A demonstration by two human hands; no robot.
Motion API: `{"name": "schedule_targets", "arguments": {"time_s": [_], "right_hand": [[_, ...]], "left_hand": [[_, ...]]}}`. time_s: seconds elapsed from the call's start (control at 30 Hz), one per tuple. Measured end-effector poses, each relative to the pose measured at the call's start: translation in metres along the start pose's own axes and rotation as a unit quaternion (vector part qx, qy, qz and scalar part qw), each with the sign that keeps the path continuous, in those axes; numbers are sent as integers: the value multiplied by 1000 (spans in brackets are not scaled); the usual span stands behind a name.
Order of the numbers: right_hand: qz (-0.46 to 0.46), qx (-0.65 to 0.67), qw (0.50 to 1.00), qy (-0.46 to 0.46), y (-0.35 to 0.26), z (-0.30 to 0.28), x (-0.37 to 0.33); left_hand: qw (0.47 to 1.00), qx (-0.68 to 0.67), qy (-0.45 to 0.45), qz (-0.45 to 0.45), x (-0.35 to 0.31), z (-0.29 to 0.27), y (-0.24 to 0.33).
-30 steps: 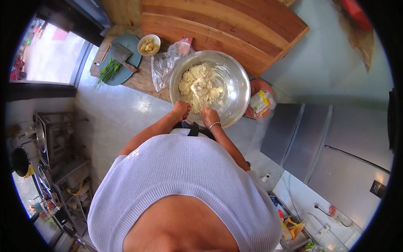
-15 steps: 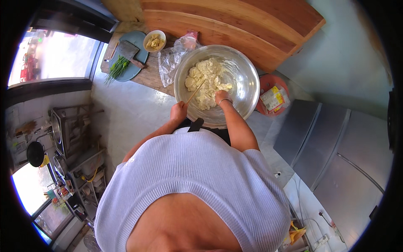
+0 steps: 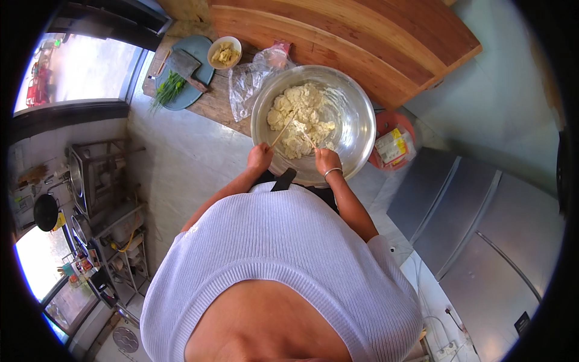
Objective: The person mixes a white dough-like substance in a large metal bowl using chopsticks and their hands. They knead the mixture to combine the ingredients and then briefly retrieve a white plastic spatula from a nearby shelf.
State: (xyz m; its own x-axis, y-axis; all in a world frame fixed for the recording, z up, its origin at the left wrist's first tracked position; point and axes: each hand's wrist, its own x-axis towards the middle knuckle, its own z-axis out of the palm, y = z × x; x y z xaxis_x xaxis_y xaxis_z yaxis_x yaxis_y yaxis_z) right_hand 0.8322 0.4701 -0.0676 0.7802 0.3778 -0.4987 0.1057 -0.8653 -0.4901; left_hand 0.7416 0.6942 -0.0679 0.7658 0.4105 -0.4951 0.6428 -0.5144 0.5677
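Note:
A large metal bowl (image 3: 357, 130) stands before me with a lumpy, pale, wet dough (image 3: 298, 108) heaped mostly toward its left side. At the bowl's near left rim, my left hand (image 3: 260, 157) is closed around a wooden chopstick (image 3: 280, 134), whose far end rests in the dough. My right hand (image 3: 327, 160), a bracelet on its wrist, is over the near rim and closed on a second chopstick (image 3: 309, 140). That stick slants up and left, its tip at the dough. Smears of dough coat the bowl's inner wall.
Left of the bowl are a crumpled clear plastic bag (image 3: 241, 90), a small bowl of yellowish pieces (image 3: 225, 54), and a blue-green board (image 3: 202, 51) with a cleaver (image 3: 182, 63) and green stalks (image 3: 170, 89). A wooden panel (image 3: 344, 36) rises behind. Rightward sit a red basin (image 3: 405, 122) with a package (image 3: 391, 146).
My right hand has drawn back from inside the bowl to its near rim, and the chopstick in it now shows. My left hand stays nearly in place.

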Motion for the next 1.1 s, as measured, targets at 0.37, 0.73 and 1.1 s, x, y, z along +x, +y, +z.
{"name": "schedule_targets", "arguments": {"time_s": [0.37,0.73,1.1], "right_hand": [[31,-66,995,-65,9,5,71],[-56,-29,996,-62,-15,4,24],[-37,-63,992,-103,-31,10,11]], "left_hand": [[998,-64,16,-10,7,14,-18],[997,-14,73,17,-11,6,8],[992,69,109,-12,-17,-3,17]]}}
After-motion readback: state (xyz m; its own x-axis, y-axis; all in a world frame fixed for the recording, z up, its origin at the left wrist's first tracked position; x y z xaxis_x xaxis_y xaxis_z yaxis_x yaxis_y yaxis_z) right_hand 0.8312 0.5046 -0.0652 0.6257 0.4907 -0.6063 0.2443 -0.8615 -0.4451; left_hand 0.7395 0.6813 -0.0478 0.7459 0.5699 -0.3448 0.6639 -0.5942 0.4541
